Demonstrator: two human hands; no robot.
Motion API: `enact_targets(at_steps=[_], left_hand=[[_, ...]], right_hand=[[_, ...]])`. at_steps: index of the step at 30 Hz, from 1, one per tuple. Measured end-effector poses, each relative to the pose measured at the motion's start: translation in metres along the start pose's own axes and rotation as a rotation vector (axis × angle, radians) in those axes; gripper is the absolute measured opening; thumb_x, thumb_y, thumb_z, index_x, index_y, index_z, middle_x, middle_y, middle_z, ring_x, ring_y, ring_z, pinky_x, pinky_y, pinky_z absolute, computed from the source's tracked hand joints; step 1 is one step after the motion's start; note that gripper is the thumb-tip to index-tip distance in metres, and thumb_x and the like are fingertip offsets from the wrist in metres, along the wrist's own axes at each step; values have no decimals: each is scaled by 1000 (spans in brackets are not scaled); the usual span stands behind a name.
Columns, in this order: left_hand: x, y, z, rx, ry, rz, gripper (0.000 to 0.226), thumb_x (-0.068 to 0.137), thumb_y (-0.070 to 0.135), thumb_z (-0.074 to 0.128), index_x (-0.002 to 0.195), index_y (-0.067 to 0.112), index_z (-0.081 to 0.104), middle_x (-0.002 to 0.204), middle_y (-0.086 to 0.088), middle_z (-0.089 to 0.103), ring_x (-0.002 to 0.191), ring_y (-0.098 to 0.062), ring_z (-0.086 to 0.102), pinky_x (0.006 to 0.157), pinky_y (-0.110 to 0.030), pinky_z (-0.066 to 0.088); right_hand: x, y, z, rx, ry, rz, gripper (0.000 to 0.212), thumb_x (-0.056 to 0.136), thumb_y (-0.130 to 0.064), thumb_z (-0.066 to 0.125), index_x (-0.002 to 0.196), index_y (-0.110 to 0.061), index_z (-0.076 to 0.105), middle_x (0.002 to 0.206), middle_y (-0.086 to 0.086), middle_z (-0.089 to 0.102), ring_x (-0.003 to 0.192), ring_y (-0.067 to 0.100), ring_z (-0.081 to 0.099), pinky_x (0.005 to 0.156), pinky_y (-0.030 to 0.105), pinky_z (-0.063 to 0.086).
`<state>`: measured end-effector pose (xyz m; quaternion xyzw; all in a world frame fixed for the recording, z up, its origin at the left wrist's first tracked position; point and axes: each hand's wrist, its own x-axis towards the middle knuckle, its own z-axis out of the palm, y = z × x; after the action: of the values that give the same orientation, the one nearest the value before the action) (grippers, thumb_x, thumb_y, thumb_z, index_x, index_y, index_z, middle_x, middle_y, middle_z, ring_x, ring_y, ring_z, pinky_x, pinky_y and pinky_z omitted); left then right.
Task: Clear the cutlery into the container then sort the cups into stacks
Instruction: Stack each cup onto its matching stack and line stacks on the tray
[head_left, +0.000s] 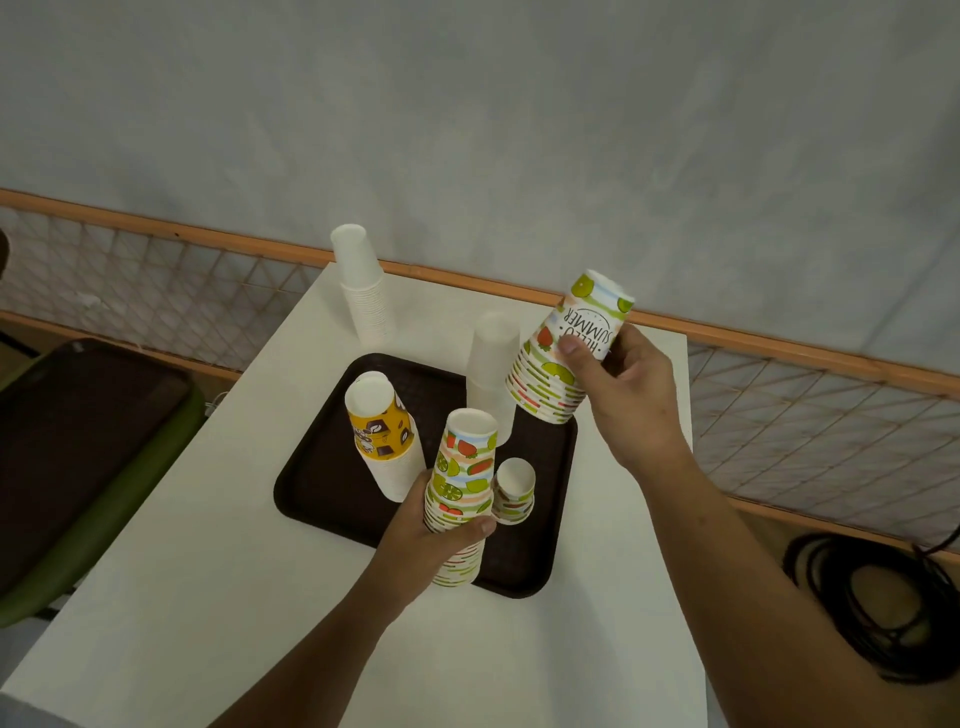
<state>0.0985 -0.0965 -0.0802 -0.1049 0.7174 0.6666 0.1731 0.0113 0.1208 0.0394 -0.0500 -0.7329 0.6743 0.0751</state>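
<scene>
Cups, all upside down, in stacks on and behind a dark tray (322, 493) mid-worktop (208, 571). At the worktop's far edge, left: tall white stack (363, 291), off the tray. On the tray's left part: yellow-topped stack (382, 431), leaning. Beside it, toward the tray's near edge: fruit-print stack (460, 478), base apparently on the tray, gripped low by the left hand (436, 540), fingers curled round it. Just right: short fruit-print stack (513, 491), free. Behind: second white stack (491, 374). Over the tray's far right corner, lifted and tilted: matching stack (566, 353), pinched by the right hand (623, 395), thumb on the print. Probably needs lowering leftward, rims down, onto the left hand's upright stack; long axes not yet aligned.
</scene>
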Motion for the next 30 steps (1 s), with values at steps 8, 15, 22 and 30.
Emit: enact_targets(at_steps=[8,15,22,30], left_hand=[[5,-24,-8,-23,29,-21,72,75,29,87,137,33,49,127,11,66,119,-13,64,100,-32,52],[11,-26,-9,-29,8,-14,76,71,33,91,136,36,51,125,16,68,118,-8,65,101,-32,53],[15,-23,-13,-36,14,-15,85,66,39,91,140,34,49,129,12,67,123,-13,63,105,-37,52],[11,-20,-17,-18,14,-11,87,67,40,92,142,34,47,132,10,64,124,-16,62,106,-41,51]], right_hand=[[-23,75,18,-123,-64,56,38,86,-33,78,120,-29,62,110,-20,70,99,-7,67,74,12,55],[-38,122,30,-290,-113,-35,53,83,-43,79,130,-31,57,121,-24,65,112,-5,63,89,13,53],[-54,161,32,-428,-85,-28,66,84,-36,80,141,-24,49,135,-7,61,120,6,58,101,30,53],[-60,183,37,-544,-163,62,72,87,-40,76,148,-27,40,145,-6,53,129,8,51,104,19,40]])
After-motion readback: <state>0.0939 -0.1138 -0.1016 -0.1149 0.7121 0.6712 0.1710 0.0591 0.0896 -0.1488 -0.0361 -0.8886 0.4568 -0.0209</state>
